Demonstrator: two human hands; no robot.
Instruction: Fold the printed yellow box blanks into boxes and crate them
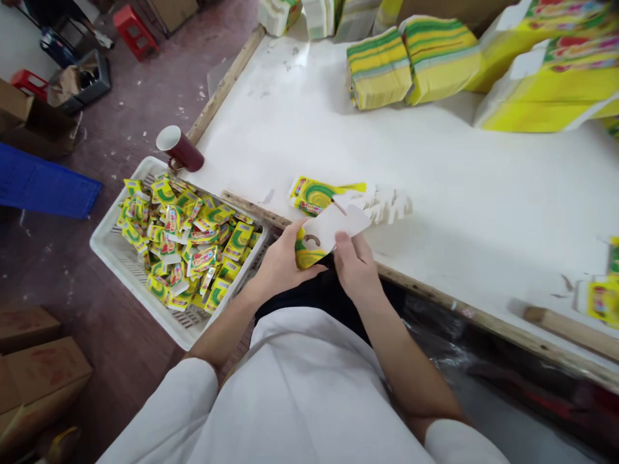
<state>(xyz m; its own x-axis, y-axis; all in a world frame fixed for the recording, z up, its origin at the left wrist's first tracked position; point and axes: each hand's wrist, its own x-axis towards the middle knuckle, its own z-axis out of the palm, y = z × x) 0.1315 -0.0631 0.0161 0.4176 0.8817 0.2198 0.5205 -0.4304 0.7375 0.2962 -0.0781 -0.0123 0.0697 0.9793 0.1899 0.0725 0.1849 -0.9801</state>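
Both hands held one flat card (pixel 329 232) just off the near edge of the worktop (pixel 464 193), above the person's lap. The left hand (pixel 278 264) was closed around the card's yellow printed end, hiding much of its print; the right hand (pixel 355 267) pinched the white end, fingertips covering its lower corner. Beyond the card on the worktop lay a printed card (pixel 319 193) and a blurred row of white cards (pixel 387 205). Left of the card, a white basket (pixel 120 254) of folded cards stood on the floor. A mug (pixel 178 148) overhung the worktop's corner. Open surface stretched behind the card.
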